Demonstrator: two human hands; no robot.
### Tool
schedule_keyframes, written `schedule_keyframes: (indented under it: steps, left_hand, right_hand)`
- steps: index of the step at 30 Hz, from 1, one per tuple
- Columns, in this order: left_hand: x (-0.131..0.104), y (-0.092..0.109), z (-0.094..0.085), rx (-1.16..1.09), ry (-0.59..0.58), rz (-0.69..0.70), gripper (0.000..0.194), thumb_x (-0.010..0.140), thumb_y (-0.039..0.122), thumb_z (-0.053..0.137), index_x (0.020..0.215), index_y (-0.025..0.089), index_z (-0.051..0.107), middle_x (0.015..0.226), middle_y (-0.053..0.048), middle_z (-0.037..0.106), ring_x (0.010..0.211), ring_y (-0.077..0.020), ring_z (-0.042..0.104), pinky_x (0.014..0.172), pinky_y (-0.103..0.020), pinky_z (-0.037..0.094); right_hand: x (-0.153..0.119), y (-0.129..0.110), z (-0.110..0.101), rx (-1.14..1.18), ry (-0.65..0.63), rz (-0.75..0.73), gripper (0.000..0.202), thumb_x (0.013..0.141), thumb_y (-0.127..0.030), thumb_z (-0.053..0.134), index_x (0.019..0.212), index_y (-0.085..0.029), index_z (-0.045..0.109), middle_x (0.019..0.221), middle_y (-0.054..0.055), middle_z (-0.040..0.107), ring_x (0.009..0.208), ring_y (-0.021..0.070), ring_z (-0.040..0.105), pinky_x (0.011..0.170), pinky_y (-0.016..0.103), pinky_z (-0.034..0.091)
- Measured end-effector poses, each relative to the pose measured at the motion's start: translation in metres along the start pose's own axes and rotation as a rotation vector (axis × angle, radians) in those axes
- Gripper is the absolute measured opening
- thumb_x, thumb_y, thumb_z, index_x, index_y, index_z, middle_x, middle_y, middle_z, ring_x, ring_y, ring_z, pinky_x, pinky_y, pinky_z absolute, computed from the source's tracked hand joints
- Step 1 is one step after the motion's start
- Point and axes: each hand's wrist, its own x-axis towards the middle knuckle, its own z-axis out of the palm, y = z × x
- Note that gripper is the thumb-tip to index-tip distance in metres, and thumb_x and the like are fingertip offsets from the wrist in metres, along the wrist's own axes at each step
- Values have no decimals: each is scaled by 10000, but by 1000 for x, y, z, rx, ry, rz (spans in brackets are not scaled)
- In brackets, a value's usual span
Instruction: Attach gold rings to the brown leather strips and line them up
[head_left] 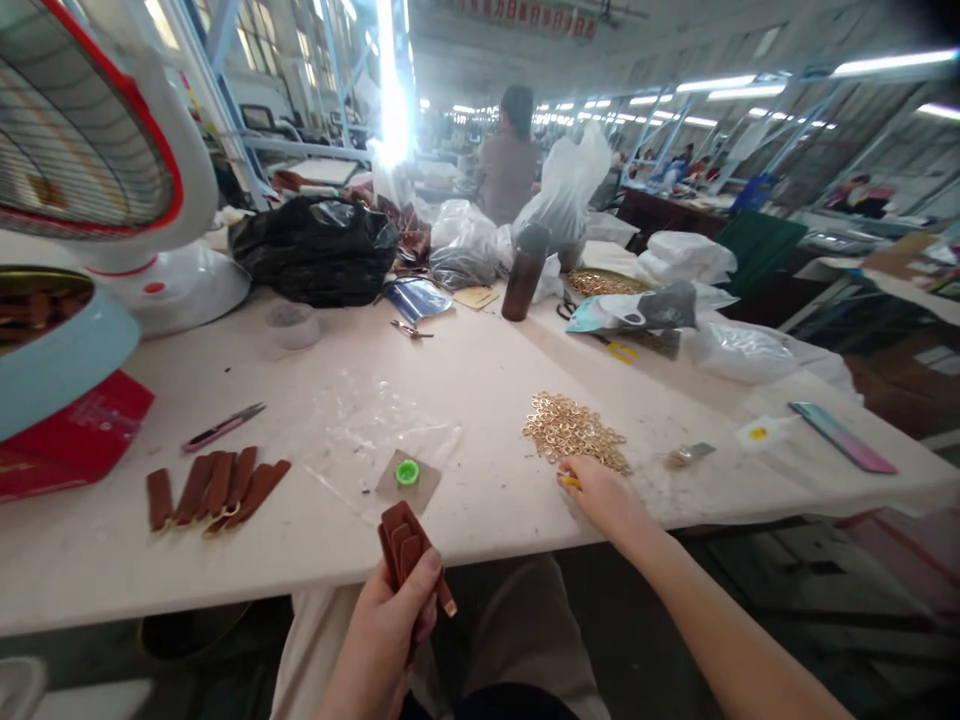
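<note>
across the wide, pale table [480, 370], busy at the near edge. in the left hand [401, 600], a small stack of brown strips [403, 535], gripped tight with the thumb on top, just in front of the table edge. at the left of the table, a row of loose brown strips [219, 485], with gold loops [232, 510] at some near ends. at the near edge of a heap of gold rings [570, 428], the right hand [596, 488], with fingers bent round a small yellow thing [571, 482]; cannot tell if also pinching a ring. to do this well, probably best to hold the stack snug but not squashed, ends tidy, and pick softly from the heap's edge, one ring at a time, without a scatter. now for bags and pots, biggest first: a crumpled black bag [311, 250], insides hidden; a puffy white bag [566, 180], hard to see into; at far left, a light blue tin [67, 370] with brown pieces [37, 320] inside; past the heap, a round tray [643, 286] full of little gold bits [600, 284]; near the black bag, a clear tub [300, 340], insides too blurry to name; last, a tiny green cup [407, 480] on a grey square [426, 490], insides hard to tell.
</note>
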Motion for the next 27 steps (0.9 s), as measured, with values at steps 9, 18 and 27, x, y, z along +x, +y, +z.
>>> schedule_keyframes:
  steps: [9,18,27]
  left_hand:
    - [-11,-1,-5,77,11,6,358,563,411,769,657,151,542,431,49,495,385,-52,339,395,-179,227]
    - [-22,16,9,100,-5,143,285,628,381,714,714,161,555,418,58,494,377,-59,337,384,-176,213]
    - [-35,16,2,74,-20,214,260,615,336,721,699,163,546,425,77,458,377,-57,332,393,-187,223]
  right_hand:
    - [-2,-7,-2,38,2,-52,86,776,-116,493,735,-177,537,775,54,614,754,195,575,639,272,364]
    - [-78,-88,-20,478,-21,-311,56,784,-172,485,742,-205,502,654,-23,534,585,142,481,567,249,375]
    - [-100,-117,-21,679,-205,-434,112,796,-207,515,689,-197,484,609,-39,507,552,120,434,505,229,319]
